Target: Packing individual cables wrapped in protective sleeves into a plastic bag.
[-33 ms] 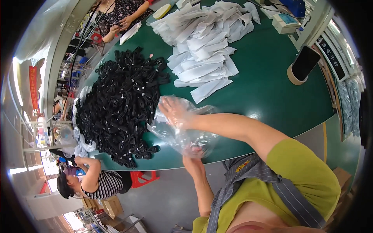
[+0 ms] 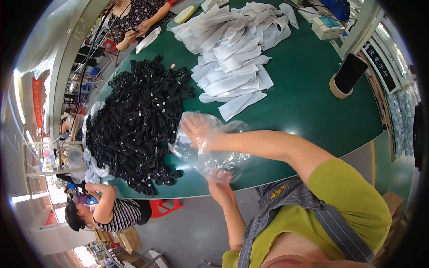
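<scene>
A crinkled clear plastic bag [image 2: 203, 163] hangs over the near edge of the green table. My right hand [image 2: 196, 128] reaches in from the right with fingers stretched and spread, seen through the plastic; it looks to be inside the bag. Lower down, at the table's edge, my left hand [image 2: 220, 185] has its fingers closed on the bag's near side, partly veiled by the plastic. Just left of the bag lies a big heap of bundled black cables [image 2: 138, 125] with small pale ties. Beyond my right hand is a pile of flat white pouches [image 2: 237, 58].
On the green table [image 2: 308, 98], a phone [image 2: 351, 71] leans on a tape roll [image 2: 340, 88] at the right. A pale boxy device [image 2: 327, 27] stands at the far right. One person [image 2: 140, 22] is at the far side, another [image 2: 116, 210] at the left, near a red stool [image 2: 164, 207].
</scene>
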A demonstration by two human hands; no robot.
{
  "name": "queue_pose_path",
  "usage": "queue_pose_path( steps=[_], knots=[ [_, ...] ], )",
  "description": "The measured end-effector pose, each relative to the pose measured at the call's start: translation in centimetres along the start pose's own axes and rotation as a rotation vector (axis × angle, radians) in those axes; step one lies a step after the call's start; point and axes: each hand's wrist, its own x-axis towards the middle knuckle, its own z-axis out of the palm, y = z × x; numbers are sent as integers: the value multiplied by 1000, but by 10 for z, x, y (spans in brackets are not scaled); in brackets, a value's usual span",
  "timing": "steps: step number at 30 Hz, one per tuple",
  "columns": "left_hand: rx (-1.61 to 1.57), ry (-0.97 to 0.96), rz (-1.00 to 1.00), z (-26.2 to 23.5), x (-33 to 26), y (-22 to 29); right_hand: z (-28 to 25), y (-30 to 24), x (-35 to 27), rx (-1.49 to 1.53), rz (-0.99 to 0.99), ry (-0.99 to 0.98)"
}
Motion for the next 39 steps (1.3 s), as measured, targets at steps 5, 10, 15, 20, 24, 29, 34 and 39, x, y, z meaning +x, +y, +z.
queue_pose_path(
  steps=[5,10,15,20,24,29,34,39],
  knots=[
    [321,-620,43,-9,-46,-7,-149,52,-56,798,-343,-623],
    [693,-935,335,74,-37,-44,-195,202,43,204,-58,92],
    [721,-887,464,92,-21,-69,-166,265,136,-434,7,-89],
    [726,-804,314,90,-23,-66,-145,259,186,-289,55,-243],
    [743,-818,337,96,-22,-65,-142,265,189,-368,143,-239],
    [771,-804,404,97,-22,-62,-99,275,181,-530,-27,120],
    [756,-760,332,96,-26,-69,-128,292,171,-641,-132,391],
    [717,-764,332,90,-26,-75,-229,278,101,-276,-114,638]
  ],
)
